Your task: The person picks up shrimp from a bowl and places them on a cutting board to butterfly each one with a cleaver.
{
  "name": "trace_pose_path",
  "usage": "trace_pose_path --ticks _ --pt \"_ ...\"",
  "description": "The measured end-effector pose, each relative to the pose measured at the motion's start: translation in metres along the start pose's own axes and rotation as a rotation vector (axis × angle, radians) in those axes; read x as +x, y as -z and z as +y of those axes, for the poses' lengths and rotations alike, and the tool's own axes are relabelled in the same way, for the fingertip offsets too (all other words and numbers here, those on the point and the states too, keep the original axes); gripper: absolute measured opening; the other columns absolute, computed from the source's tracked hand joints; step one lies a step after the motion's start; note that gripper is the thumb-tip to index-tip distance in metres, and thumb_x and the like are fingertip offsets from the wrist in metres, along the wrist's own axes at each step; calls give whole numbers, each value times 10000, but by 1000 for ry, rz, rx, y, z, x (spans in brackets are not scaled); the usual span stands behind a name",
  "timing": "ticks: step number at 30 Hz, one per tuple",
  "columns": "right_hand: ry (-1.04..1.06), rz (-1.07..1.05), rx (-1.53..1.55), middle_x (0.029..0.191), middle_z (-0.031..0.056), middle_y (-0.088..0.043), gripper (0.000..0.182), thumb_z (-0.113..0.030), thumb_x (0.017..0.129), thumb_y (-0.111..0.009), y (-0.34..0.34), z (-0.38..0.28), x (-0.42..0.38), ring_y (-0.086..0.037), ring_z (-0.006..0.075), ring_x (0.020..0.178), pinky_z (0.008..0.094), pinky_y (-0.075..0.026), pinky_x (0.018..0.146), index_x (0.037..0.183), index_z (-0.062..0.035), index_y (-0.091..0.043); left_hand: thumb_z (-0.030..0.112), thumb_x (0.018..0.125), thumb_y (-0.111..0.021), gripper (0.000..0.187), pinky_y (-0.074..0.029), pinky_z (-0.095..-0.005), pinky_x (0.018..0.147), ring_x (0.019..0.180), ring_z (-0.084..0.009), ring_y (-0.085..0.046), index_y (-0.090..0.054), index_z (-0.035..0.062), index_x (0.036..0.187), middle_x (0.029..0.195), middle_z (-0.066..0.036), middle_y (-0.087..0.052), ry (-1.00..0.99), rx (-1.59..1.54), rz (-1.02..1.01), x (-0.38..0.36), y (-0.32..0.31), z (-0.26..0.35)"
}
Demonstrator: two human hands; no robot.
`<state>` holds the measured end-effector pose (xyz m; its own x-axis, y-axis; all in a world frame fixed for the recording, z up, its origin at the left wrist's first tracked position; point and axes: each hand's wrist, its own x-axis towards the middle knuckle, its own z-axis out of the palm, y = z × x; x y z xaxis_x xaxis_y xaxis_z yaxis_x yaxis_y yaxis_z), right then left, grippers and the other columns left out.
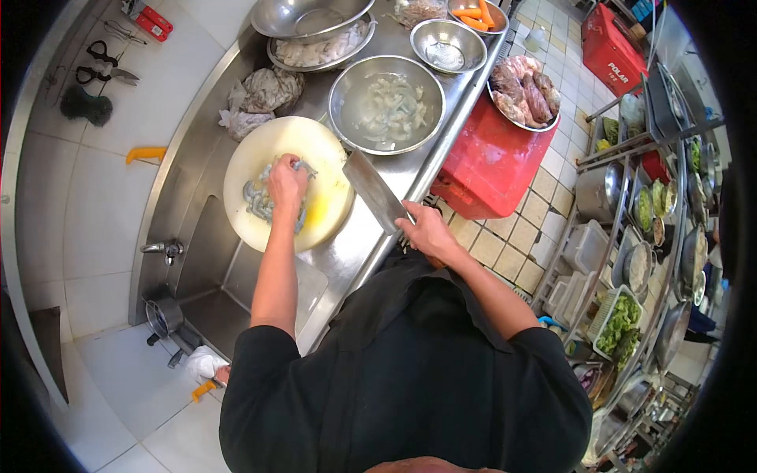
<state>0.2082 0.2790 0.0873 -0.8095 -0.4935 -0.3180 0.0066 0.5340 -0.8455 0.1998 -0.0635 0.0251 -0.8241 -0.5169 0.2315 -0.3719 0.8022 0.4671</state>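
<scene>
My left hand (288, 186) reaches down onto a pile of raw grey shrimp (259, 199), its fingers closed on some of them. The pile lies on a thick round white cutting board (335, 189) with a yellow patch near its lower right. In my right hand (430, 231) is the handle end of a cleaver (372, 189). Its broad blade slants up and left, with the tip by the board's right edge. Just beyond the board stands a steel bowl (341, 106) holding peeled shrimp in liquid.
The board sits at the sink (206, 244), near its tap (163, 249). Plastic bags (268, 91) and more steel bowls (448, 46) stand farther along the counter. To the right are a red cooler (497, 169) topped by a bowl of meat, and loaded shelves (623, 205).
</scene>
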Motion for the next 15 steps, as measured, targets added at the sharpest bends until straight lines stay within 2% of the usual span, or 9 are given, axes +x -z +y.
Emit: trace_pose_path --ticks 2,5,7,9,12,15 --pt "-59 -10 72 810 204 -705 499 -202 951 -650 -2 5 3 -673 230 613 384 -549 676 1365 65 -570 31 774 -689 255 -559 -409 813 904 -359 -698 -732 47 1025 1001 -198 -709 -81 -119 109 -6 -1 9" --pt "-104 -55 187 720 122 -661 463 -183 962 -644 -4 5 8 -615 151 526 339 -524 578 1362 43 -583 3 784 -708 235 -559 -364 801 872 -317 -698 -723 37 1016 991 -172 -696 -210 -210 -36 -29 -18 8" --pt "-89 -82 249 671 46 -607 405 -160 971 -629 -3 5 12 -581 107 501 299 -495 524 1329 28 -610 39 796 -739 223 -558 -361 798 872 -291 -701 -724 41 1018 990 -164 -707 -141 -261 -94 -50 -27 7" --pt "-128 -109 309 674 37 -601 394 -160 972 -626 0 1 13 -577 107 496 292 -490 516 1323 18 -616 109 830 -772 222 -557 -361 792 856 -251 -710 -741 32 1035 967 -156 -729 -55 -254 -130 -62 -19 18" --pt "-142 -155 350 680 25 -594 373 -161 973 -624 -1 0 19 -571 106 492 282 -479 499 1308 2 -627 171 862 -748 218 -558 -358 801 836 -262 -718 -767 32 1029 955 -155 -752 84 -262 -162 -62 -21 8" --pt "-142 -186 347 681 23 -592 359 -164 975 -625 -5 -1 31 -568 104 491 279 -468 481 1299 -11 -636 228 886 -723 239 -557 -361 809 839 -280 -730 -785 50 1032 964 -160 -763 75 -202 -220 -53 -16 13"
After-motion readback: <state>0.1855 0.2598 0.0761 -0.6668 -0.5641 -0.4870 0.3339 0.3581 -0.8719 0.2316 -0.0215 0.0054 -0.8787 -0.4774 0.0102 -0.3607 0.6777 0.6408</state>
